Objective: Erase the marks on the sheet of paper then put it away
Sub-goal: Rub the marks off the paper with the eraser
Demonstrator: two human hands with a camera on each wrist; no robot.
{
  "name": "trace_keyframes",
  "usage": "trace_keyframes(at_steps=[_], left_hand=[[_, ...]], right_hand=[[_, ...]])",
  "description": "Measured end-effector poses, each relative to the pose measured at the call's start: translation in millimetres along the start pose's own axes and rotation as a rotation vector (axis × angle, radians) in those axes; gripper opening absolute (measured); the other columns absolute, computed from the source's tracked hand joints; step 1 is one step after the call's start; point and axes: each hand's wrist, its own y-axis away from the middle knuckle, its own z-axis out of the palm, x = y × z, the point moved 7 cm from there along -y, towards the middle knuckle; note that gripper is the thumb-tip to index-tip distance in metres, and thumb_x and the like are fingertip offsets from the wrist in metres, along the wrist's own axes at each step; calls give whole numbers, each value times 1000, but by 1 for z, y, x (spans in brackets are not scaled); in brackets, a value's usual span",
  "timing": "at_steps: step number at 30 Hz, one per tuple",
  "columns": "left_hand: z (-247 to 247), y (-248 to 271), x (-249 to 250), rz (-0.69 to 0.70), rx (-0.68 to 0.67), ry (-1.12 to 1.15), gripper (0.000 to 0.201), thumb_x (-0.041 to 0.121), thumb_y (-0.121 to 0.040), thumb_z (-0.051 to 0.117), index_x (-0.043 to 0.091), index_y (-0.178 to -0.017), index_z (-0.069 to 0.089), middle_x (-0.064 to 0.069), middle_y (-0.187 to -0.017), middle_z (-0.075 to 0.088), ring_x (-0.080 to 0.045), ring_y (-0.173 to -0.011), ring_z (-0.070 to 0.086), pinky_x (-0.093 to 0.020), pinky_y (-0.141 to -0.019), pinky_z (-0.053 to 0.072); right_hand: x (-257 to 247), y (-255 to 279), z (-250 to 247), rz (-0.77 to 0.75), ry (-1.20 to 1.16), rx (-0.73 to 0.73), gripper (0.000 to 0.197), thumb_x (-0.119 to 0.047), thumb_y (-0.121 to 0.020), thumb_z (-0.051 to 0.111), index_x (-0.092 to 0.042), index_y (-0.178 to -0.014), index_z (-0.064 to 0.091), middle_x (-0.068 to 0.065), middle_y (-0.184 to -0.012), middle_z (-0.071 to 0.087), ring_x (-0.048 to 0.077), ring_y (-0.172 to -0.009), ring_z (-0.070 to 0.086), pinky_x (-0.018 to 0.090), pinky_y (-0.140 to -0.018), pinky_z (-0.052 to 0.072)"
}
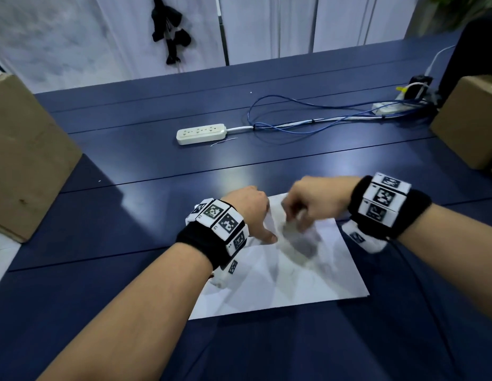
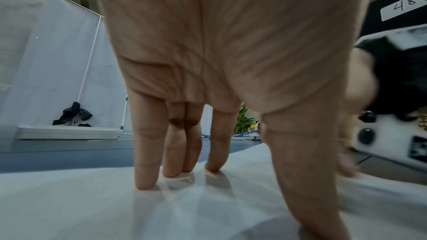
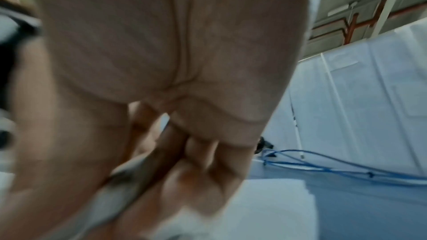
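A white sheet of paper [image 1: 308,276] lies flat on the dark blue table [image 1: 129,215], near its front edge. My left hand [image 1: 260,215] presses the sheet's far left part with straight fingers [image 2: 148,176] and thumb. My right hand [image 1: 302,207] hovers low over the sheet's far middle, blurred by motion, fingers curled. In the right wrist view its thumb and fingers pinch a small whitish, grey-smudged eraser [image 3: 129,178] against the paper [image 3: 265,203]. A grey patch [image 1: 305,243] lies under that hand; whether it is marks or shadow is unclear.
A cream power strip [image 1: 201,133] lies mid-table, with blue and white cables [image 1: 308,116] running to a second strip [image 1: 388,107] at the far right. Cardboard boxes stand at the left [image 1: 24,160] and right [image 1: 470,119] edges. White panels close off the back.
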Motion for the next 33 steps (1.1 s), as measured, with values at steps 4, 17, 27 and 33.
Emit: trace_keyframes(at_steps=[4, 17, 27, 33], left_hand=[[1, 1, 1, -2, 5, 2, 59, 63, -71, 73, 18, -109, 68, -3, -106, 56, -15, -74, 39, -28, -66, 36], [5, -1, -1, -9, 9, 40, 62, 62, -70, 74, 19, -113, 65, -3, -107, 51, -19, -77, 45, -29, -67, 38], [10, -6, -4, -14, -3, 46, 65, 63, -69, 75, 17, -114, 64, -5, -109, 51, -22, -79, 50, -30, -67, 40], [12, -4, -5, -16, 17, 83, 63, 59, -72, 75, 18, -117, 62, -5, -113, 51, -22, -85, 51, -30, -70, 39]], right_hand=[[-2, -3, 4, -3, 50, -3, 19, -35, -70, 76, -26, -85, 69, -9, -72, 64, 13, -71, 60, 30, -66, 49], [3, -10, -7, 24, 89, 83, 17, -31, -72, 76, -26, -85, 67, -9, -68, 60, 12, -68, 56, 29, -64, 47], [-1, 0, 12, -16, -13, -111, 18, -25, -68, 80, -28, -81, 67, -12, -65, 61, 3, -62, 54, 21, -60, 44], [21, -18, -29, 108, 32, 241, 20, -37, -75, 73, -21, -83, 62, -11, -70, 61, 18, -73, 58, 29, -65, 47]])
